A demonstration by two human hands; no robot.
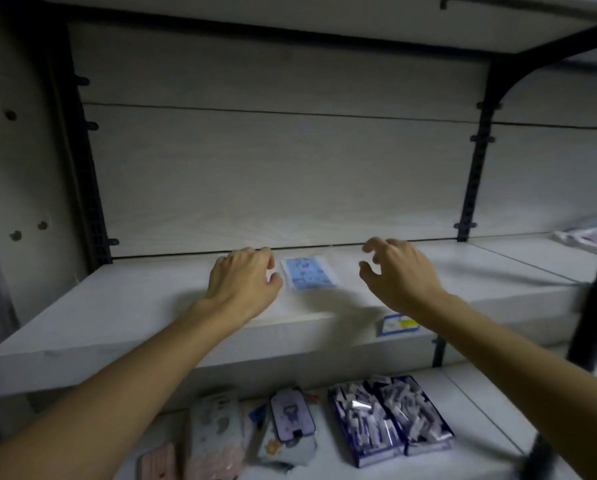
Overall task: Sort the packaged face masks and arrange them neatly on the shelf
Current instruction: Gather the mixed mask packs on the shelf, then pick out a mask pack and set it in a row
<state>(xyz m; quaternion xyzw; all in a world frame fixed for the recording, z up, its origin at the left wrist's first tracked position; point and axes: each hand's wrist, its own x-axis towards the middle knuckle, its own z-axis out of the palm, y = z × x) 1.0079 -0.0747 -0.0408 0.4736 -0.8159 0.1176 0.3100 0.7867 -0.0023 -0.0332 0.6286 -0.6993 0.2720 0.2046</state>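
A blue patterned packaged face mask (309,273) lies flat on the white middle shelf (134,306), near the back wall. My left hand (243,280) hovers just left of it with fingers loosely curled, its fingertips close to the packet's left edge; whether they touch it I cannot tell. My right hand (397,268) floats to the right of the packet, fingers spread and bent, holding nothing. On the lower shelf (480,403) lie several more packaged masks: a purple one (291,414), a grey-pink one (215,434) and a pink one (158,462).
Two blue boxes of small white wrapped items (390,417) stand on the lower shelf at right. A price label (395,323) sticks to the middle shelf's front edge. Black uprights (473,174) flank the bay. More packets (581,237) lie on the neighbouring shelf at far right.
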